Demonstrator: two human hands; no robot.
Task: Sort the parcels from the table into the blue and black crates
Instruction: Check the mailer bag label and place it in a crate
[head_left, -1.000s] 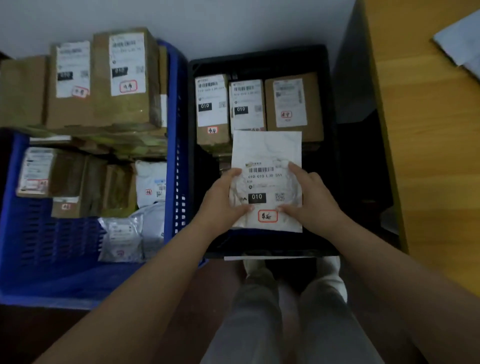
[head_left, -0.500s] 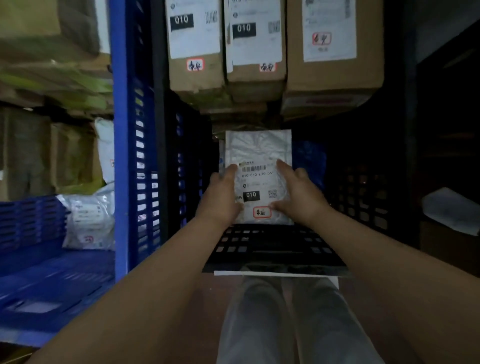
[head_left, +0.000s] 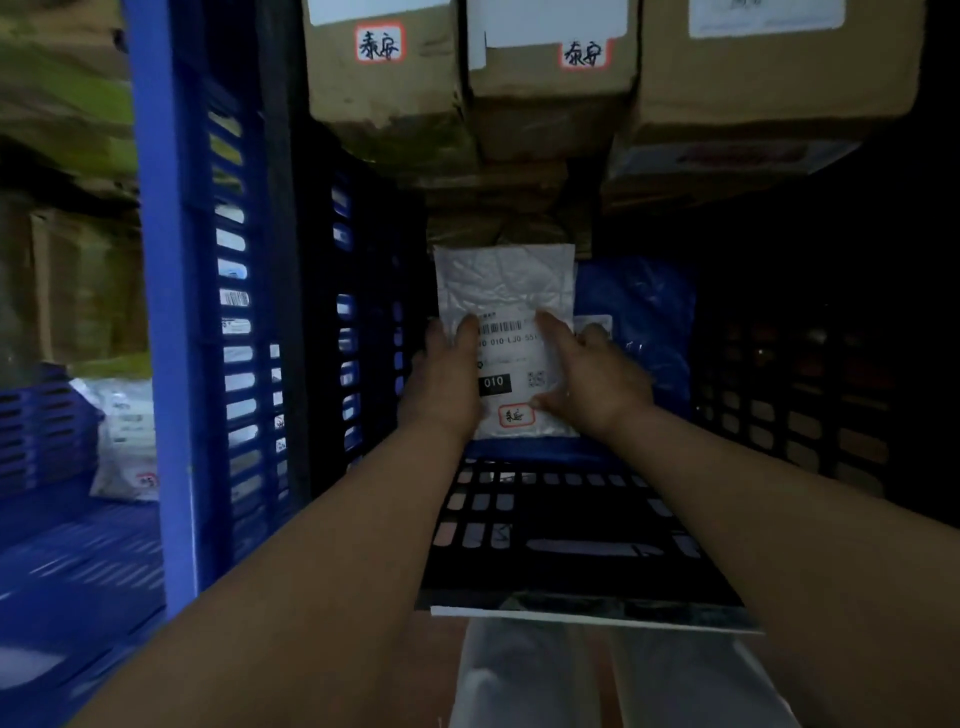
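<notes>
A flat white mailer parcel (head_left: 506, 291) with a barcode, a black "010" tag and a red-framed label lies low inside the black crate (head_left: 571, 519). My left hand (head_left: 447, 384) grips its left edge and my right hand (head_left: 597, 379) grips its right edge. The parcel rests on or just above a blue bag parcel (head_left: 644, 312) on the crate floor; I cannot tell if they touch. Three brown cardboard boxes (head_left: 550, 98) with white labels stand at the crate's far end. The blue crate (head_left: 171, 312) stands immediately to the left.
The blue crate holds a white bag parcel (head_left: 124, 441) and blurred brown boxes (head_left: 62, 156) further back. The black crate's slotted right wall (head_left: 810, 415) is dim. My legs in light trousers (head_left: 571, 675) are below the crate's near rim.
My head and both hands have dropped deeper into the black crate, carrying the white mailer down from above the boxes to near the crate floor.
</notes>
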